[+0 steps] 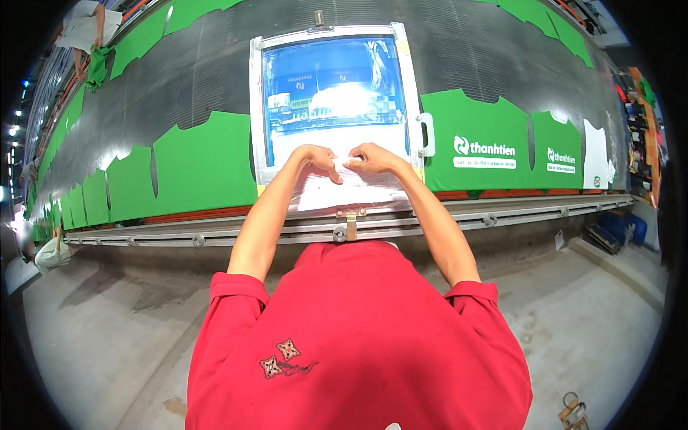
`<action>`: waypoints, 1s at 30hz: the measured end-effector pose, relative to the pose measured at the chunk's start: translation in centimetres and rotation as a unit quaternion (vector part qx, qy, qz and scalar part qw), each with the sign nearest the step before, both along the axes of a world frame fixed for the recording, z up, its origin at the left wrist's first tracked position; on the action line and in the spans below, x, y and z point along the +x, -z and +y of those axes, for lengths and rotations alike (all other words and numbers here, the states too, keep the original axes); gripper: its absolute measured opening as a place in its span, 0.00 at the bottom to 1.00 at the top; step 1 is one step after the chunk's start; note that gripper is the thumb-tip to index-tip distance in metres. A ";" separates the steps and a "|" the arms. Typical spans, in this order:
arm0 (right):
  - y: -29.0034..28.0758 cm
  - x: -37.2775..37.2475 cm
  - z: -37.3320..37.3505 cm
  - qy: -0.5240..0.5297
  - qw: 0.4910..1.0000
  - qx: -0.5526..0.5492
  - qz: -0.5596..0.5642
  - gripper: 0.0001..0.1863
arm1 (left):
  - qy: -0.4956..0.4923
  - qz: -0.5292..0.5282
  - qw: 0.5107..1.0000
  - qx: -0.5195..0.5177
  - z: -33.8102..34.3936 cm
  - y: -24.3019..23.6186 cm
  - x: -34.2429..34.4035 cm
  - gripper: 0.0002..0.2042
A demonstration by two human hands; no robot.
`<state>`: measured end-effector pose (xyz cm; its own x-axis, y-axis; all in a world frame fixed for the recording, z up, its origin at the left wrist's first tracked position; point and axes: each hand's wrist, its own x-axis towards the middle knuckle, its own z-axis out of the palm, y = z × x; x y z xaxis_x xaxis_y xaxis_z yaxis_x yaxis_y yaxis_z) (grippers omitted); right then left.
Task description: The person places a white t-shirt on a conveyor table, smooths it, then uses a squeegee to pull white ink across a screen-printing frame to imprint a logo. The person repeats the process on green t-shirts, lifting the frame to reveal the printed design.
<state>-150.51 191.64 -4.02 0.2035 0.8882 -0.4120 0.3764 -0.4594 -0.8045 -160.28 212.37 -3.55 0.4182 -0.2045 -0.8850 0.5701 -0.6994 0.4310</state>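
Note:
In front of me a printing screen (333, 107) lies on the table, with a pale metal frame and a blue, shiny mesh. White ink (287, 140) is spread over the near part of the mesh. At the near edge of the frame is a whitish, ink-smeared flat piece (351, 193), whose exact kind I cannot make out. My left hand (320, 159) and my right hand (374, 158) are close together on its upper edge, fingers curled and thumbs nearly meeting. What lies under the fingers is partly hidden.
Green cut fabric pieces (208, 161) lie along the long dark table (215, 72); printed green ones (480, 140) are to the right. A white handle (426, 135) sits on the frame's right side. A metal rail (459, 223) runs along the near edge. Another person (86, 32) stands far left.

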 end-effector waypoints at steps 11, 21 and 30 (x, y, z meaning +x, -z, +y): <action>4.1 9.9 -9.4 0.597 0.799 0.054 -0.050 0.25 | -0.014 -0.347 0.912 0.218 2.7 -6.8 6.7 0.19; -4.7 8.8 -5.8 0.617 0.782 0.069 0.060 0.25 | -0.129 -0.532 0.814 0.196 -2.8 -6.4 -5.4 0.25; -8.5 7.5 -5.3 0.612 0.772 0.168 -0.016 0.15 | -0.167 -0.547 0.795 0.202 -11.9 -7.4 -16.2 0.28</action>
<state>-142.99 186.36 4.50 0.9812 0.0775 -0.1769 -0.1522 -0.2541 -0.9551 -176.43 200.51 3.82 0.9542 0.2883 0.0796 0.1922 -0.7950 0.5754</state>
